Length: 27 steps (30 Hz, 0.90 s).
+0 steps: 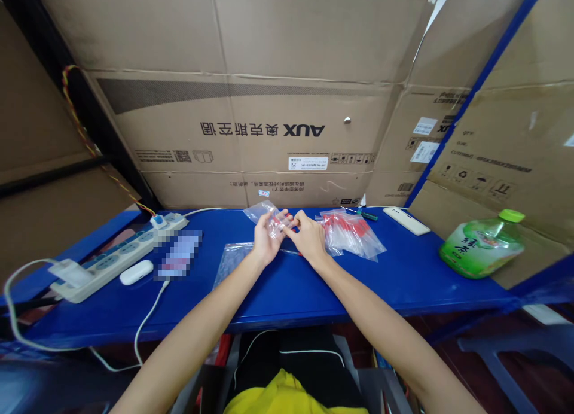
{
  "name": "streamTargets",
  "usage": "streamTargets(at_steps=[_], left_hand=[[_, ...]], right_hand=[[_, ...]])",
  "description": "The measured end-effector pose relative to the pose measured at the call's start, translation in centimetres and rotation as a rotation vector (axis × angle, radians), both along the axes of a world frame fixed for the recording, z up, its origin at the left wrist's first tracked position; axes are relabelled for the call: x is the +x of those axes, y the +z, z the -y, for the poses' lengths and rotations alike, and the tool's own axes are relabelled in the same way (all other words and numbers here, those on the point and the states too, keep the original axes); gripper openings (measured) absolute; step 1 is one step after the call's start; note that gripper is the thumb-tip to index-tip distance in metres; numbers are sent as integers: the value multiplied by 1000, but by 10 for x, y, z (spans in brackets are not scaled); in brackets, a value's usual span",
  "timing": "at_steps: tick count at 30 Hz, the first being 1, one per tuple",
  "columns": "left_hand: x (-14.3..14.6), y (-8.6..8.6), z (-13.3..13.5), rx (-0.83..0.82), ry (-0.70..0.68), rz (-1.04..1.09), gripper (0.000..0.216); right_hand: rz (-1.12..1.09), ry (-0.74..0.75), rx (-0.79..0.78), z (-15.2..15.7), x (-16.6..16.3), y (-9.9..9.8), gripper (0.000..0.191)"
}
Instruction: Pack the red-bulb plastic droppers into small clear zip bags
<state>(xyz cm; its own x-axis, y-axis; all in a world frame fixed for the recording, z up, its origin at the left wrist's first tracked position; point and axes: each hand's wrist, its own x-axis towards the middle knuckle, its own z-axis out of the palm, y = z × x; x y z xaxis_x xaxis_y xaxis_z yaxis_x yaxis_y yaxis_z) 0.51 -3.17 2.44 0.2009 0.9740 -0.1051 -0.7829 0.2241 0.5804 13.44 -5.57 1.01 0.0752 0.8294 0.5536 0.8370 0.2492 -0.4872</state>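
Observation:
Close to the middle of the blue table, my left hand (268, 237) is turned palm up and holds a small clear plastic bag (260, 210) across its fingers. Something red shows at the bag near the fingertips. My right hand (310, 237) meets it from the right, thumb and fingers pinched at the bag's edge; what exactly lies in the pinch is too small to make out. Just right of that hand is a pile of clear bags with red strips (352, 231). A larger clear bag (233, 259) lies flat beside my left forearm.
A power strip (110, 264), a white earbud case (136, 272) and a charging phone (179, 255) sit at the left. Toward the right are a green-handled screwdriver (368, 215), a white phone-like object (406, 220) and a green bottle (479, 246). Cardboard panels (269, 103) wall the back.

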Motion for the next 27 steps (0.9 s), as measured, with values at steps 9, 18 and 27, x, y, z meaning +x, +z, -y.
streamTargets(at_steps=[9, 18, 27], left_hand=[[-24, 0, -20, -226, 149, -21, 27], [-38, 1, -29, -233, 215, -29, 29], [-38, 3, -29, -132, 267, -13, 22]], right_hand=[[61, 316, -208, -9, 33, 10, 29], [57, 632, -692, -14, 67, 3, 18], [-100, 556, -240, -9, 52, 14, 6]])
